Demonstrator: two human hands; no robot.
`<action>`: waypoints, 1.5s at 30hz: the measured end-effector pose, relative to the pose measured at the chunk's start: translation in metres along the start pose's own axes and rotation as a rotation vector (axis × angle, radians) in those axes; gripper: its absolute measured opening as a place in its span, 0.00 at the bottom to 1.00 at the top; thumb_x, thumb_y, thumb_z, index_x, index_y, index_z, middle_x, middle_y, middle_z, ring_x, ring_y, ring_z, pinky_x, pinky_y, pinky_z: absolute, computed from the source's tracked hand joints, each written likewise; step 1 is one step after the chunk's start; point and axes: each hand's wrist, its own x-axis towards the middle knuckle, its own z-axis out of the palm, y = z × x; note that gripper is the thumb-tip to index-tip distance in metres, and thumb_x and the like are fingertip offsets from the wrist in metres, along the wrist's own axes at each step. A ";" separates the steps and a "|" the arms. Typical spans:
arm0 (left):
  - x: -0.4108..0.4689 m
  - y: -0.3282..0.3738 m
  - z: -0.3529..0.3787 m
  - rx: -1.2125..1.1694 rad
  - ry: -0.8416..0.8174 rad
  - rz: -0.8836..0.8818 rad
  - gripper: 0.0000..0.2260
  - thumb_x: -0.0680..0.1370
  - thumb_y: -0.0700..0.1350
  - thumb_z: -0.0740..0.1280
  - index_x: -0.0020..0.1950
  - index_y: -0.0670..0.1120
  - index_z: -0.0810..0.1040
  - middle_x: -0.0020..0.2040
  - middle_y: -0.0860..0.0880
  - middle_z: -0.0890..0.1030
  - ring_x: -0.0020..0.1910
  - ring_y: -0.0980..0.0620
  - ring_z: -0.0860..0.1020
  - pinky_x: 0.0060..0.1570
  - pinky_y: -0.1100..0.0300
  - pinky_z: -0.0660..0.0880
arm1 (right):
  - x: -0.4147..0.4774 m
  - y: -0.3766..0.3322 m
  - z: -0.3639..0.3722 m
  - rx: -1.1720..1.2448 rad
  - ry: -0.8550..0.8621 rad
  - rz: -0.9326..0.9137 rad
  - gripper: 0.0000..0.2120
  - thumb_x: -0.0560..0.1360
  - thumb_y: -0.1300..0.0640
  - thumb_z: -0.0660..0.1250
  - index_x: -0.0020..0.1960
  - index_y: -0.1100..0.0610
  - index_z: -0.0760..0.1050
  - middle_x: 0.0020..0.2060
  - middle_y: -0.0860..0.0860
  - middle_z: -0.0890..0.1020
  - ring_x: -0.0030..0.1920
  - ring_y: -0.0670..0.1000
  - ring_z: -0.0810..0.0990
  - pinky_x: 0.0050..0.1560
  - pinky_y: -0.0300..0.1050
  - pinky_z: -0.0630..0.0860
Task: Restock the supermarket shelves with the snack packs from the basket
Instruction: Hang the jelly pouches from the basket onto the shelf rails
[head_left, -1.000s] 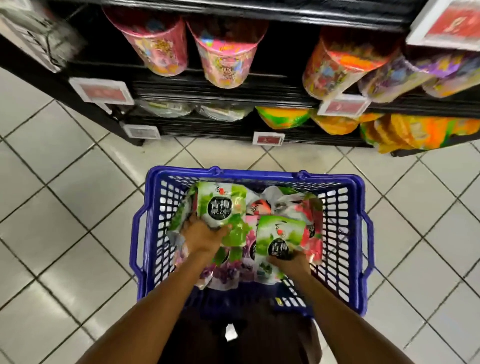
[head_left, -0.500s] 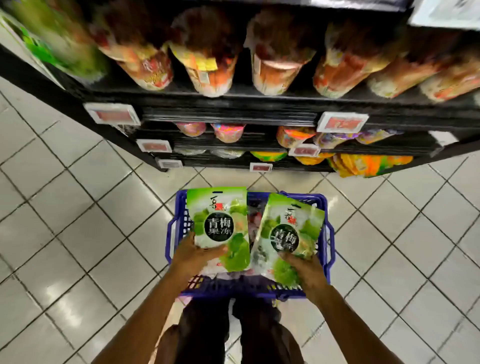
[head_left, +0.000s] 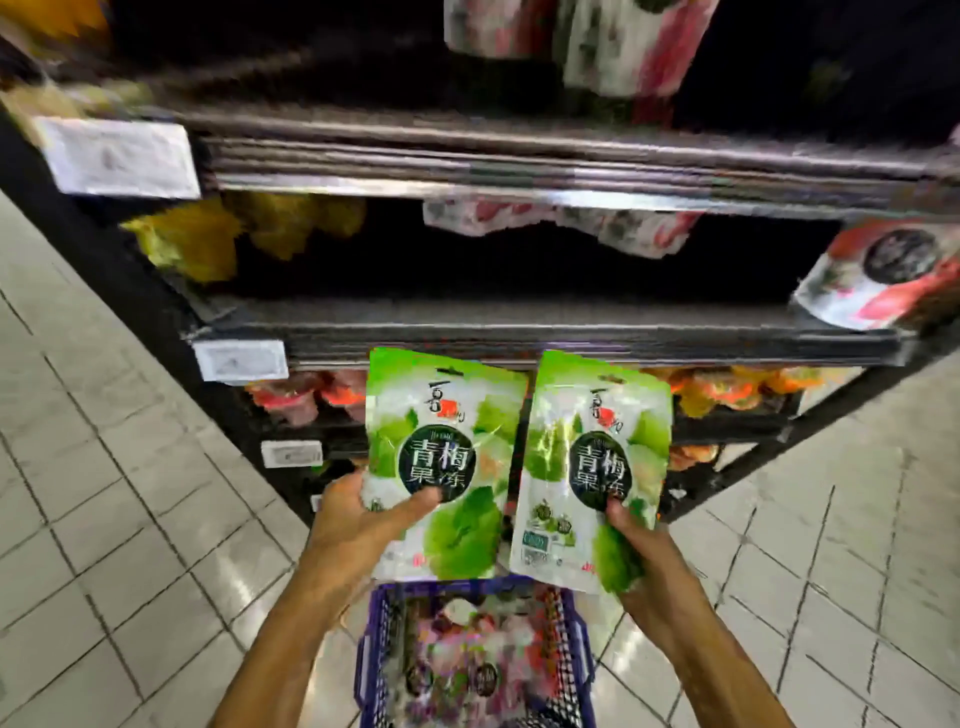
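Two green snack packs are up out of the blue basket (head_left: 374, 639) and held side by side just above its far rim. The left hand (head_left: 358, 525) grasps the left green pack (head_left: 441, 457) by its lower left corner, thumb across the front. The right hand (head_left: 641, 553) grasps the right green pack (head_left: 592, 467) by its lower right corner, thumb on the printed face. Both packs stand nearly upright with labels facing the person, probably so that they go onto a shelf face-out and right way up. Gripping at the bottom corners leaves the tops free to lead into a shelf opening.

Beyond the basket, the black shelf unit (head_left: 519, 322) rises in tiers. One shelf well above the basket shows a wide dark gap between yellow bags (head_left: 192, 244) on its left and a red-and-white pack (head_left: 878, 280) on its right; that gap looks the likely destination, though blur hides its price tags. More mixed packs remain in the basket, so the restocking seems far from finished.
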 end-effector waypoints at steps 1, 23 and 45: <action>-0.005 0.024 -0.001 -0.016 -0.021 0.047 0.16 0.59 0.52 0.78 0.44 0.49 0.84 0.39 0.53 0.87 0.35 0.59 0.84 0.30 0.68 0.76 | -0.010 -0.019 0.011 -0.013 -0.020 -0.072 0.14 0.64 0.62 0.69 0.48 0.55 0.83 0.38 0.51 0.86 0.36 0.47 0.85 0.31 0.40 0.79; -0.057 0.364 0.047 -0.271 -0.065 0.787 0.18 0.56 0.55 0.78 0.44 0.52 0.86 0.42 0.48 0.87 0.38 0.50 0.86 0.30 0.62 0.79 | -0.115 -0.318 0.123 -0.301 -0.198 -1.008 0.20 0.60 0.52 0.79 0.51 0.55 0.84 0.49 0.55 0.86 0.51 0.55 0.85 0.46 0.42 0.81; -0.046 0.537 0.115 -0.079 0.238 1.060 0.19 0.59 0.56 0.80 0.42 0.44 0.84 0.38 0.49 0.87 0.40 0.50 0.86 0.38 0.57 0.83 | -0.139 -0.582 0.219 -0.453 -0.118 -1.329 0.18 0.63 0.54 0.82 0.48 0.55 0.79 0.49 0.53 0.86 0.44 0.50 0.86 0.47 0.48 0.83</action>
